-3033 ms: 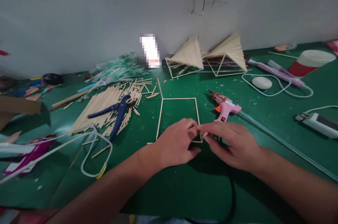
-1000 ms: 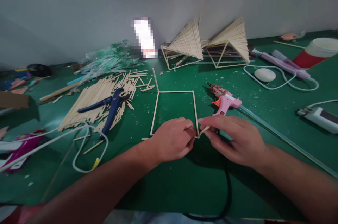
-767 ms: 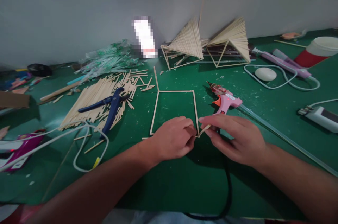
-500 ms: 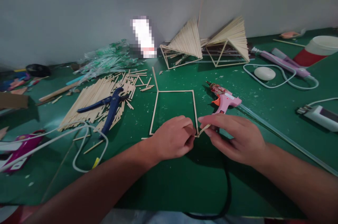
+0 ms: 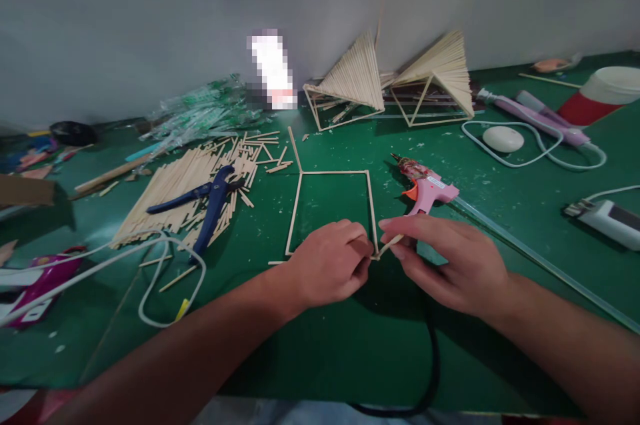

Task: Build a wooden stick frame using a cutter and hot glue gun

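A square frame of thin wooden sticks (image 5: pixel 334 173) lies on the green table, with another stick (image 5: pixel 294 148) rising from its far left corner. My left hand (image 5: pixel 330 263) is closed over the frame's near side by the near right corner, its fingertips partly hidden. At that same corner my right hand (image 5: pixel 453 261) pinches a short wooden stick (image 5: pixel 391 246) between thumb and fingers, the stick's end meeting the frame. Just beyond my right hand lies a pink glue gun (image 5: pixel 425 190) with a clear glue stick (image 5: pixel 530 255) running out of its back.
Left of the frame, blue cutters (image 5: pixel 213 211) rest on a pile of wooden sticks (image 5: pixel 170 188). Two stick pyramids (image 5: pixel 355 78) stand against the wall. A white cable (image 5: pixel 203 271) loops at left. A red-and-white cup (image 5: pixel 600 98) and a white oval object (image 5: pixel 503 139) are at right.
Almost nothing differs. The frame and my right hand appear shifted very slightly to the right, along with much of the scene; both hands keep their hold.
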Tool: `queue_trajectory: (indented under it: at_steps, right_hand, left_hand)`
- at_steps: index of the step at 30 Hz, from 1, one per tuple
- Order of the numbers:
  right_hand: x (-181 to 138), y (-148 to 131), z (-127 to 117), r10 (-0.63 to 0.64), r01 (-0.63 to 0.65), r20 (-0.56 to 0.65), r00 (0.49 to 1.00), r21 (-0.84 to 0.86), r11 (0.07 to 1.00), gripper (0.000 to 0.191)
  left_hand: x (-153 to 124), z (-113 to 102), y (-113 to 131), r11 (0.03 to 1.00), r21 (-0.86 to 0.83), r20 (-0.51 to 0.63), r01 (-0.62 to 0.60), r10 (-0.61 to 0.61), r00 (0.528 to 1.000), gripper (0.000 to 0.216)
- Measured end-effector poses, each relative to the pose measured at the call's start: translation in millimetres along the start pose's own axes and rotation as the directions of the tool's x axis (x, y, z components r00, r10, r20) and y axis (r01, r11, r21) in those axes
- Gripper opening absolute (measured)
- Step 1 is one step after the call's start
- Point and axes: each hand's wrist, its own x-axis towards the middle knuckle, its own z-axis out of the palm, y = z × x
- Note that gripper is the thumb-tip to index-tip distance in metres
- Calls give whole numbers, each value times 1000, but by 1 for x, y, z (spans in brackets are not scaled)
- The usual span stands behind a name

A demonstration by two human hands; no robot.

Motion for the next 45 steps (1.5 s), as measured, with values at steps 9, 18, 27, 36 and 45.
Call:
queue_trajectory:
  at_steps: [9, 18, 27, 36, 45]
  right_hand:
    - [-2, 5, 2, 61, -62, 8, 998, 22, 998, 34]
    - [-3, 7, 3, 128, -131, 36, 991, 98, 987, 34]
    - [2, 2, 9, 639, -555, 65, 766, 567, 608, 17]
    - [3, -4, 15, 580, -615, 214, 786, 377, 693, 15]
    - [0, 5, 17, 424, -479, 247, 871, 241, 844, 16]
  left_hand:
    - [-2, 0, -1, 999, -44, -4, 33, -33, 999, 13]
    - [-3, 1, -2, 997, -73, -26, 28, -30, 999, 13]
    - [-5, -8, 1, 988, -141, -181, 63, -88, 980, 16]
    - [-4, -4, -1, 987, -159, -198, 30, -62, 978, 11]
    - [-5, -9, 7, 870, -492, -385, 44, -262, 885, 23]
